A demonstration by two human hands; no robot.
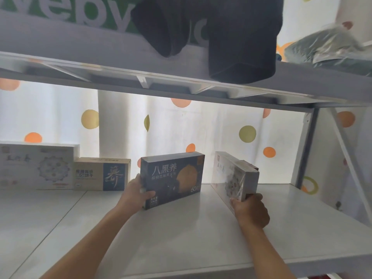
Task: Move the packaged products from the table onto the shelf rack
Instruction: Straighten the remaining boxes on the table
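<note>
- Far left on the shelf (181, 234) I see a white box (36, 167) and a tan box (101, 174) already standing at the back; their print is too blurred to read.
- My left hand (134, 195) grips the dark box (172, 179), marked 八黑养, at its left end; it stands upright, long axis across the shelf.
- My right hand (250, 210) pinches the near end of a wrapped box (234, 176), long axis pointing backward, seemingly tilted.

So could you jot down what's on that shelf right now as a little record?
left hand: grips dark blue box, upright on the shelf board
right hand: holds plastic-wrapped white box, angled
already placed: large white box, tan box, far left
upper shelf: dark cloth, bagged green item
</note>
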